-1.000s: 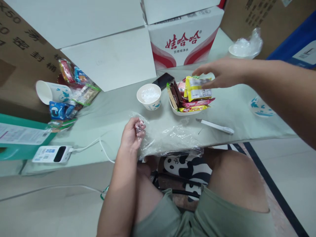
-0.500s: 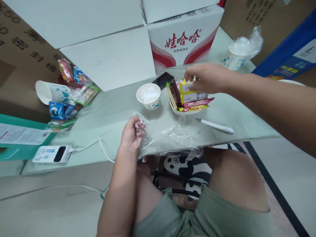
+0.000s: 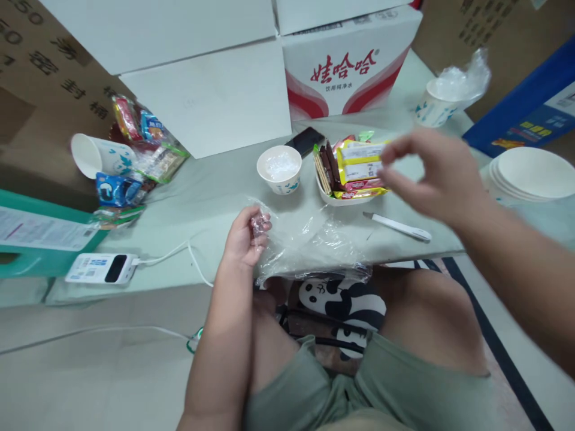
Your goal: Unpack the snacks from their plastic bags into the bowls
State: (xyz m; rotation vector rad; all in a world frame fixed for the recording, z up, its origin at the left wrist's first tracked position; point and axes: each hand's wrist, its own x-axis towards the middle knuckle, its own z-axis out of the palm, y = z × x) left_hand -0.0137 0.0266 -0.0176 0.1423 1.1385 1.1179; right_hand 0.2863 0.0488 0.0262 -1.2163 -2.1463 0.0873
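Pale-green tabletop (image 3: pixel 202 191) across mid-frame. I log left hand (image 3: pixel 247 235), centre, closed on plastic film (image 3: pixel 309 239); right hand (image 3: pixel 433 170), right of centre, fingers parted beside yellow snack packet (image 3: pixel 359 164) in white bowl (image 3: pixel 344 202), above centre.

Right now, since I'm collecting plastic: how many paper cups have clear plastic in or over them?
2: the front cup left of the snack tray, and the back cup left of the blue package. Others may be hidden.

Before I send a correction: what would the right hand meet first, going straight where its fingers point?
Probably the yellow packet in the white tray; the right hand looks close, though depth is unclear.
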